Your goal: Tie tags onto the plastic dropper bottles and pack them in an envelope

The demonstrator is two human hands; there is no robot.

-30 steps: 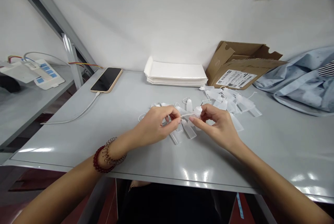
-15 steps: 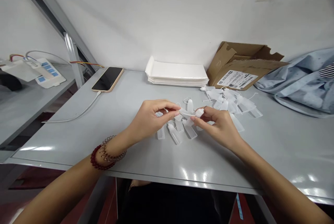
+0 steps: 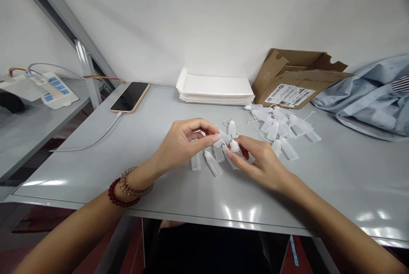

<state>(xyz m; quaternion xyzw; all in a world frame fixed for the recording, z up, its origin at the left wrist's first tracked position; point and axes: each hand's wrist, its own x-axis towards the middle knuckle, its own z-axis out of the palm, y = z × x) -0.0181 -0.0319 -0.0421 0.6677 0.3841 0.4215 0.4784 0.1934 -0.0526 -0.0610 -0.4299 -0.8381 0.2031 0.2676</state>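
Plastic bottle [image 3: 234, 146] in its grip, right hand [image 3: 260, 159] points leftward.

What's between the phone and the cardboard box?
In the head view, a stack of flat white items lies between the phone and the box, much nearer the box.

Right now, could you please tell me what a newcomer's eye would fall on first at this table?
Probably the right hand over the grey table, holding a small white-tipped bottle, with the left hand close beside it. Next, perhaps, the cluster of translucent bottles beyond the right hand, in front of the open cardboard box at the back.
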